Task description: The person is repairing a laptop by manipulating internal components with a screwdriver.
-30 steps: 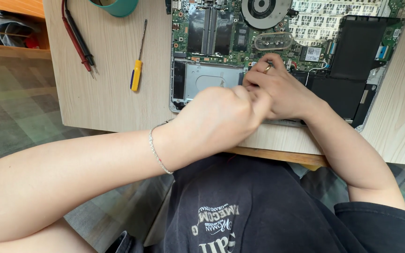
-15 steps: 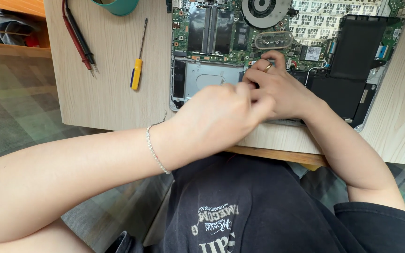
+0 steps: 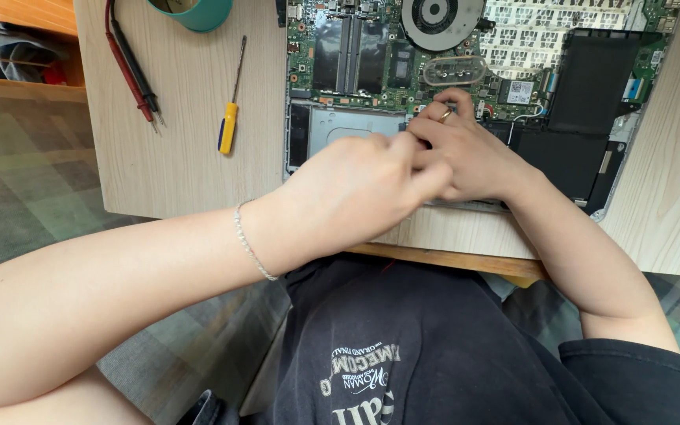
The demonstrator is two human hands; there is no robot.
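Little has moved since a moment ago: my left hand [image 3: 356,193] and right hand [image 3: 466,157] stay bunched over the opened laptop [image 3: 466,79] on the counter [image 3: 175,157]. Both grips are curled tight at the motherboard's lower edge, just above the black battery [image 3: 584,102]; what they pinch I cannot tell. I judge this as working some small part there. A yellow-handled screwdriver [image 3: 230,118] and multimeter probes [image 3: 131,71] lie well apart to the left.

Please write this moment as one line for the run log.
left hand: on laptop, grip hidden | right hand: beside it, grip hidden | screwdriver: on table, untouched
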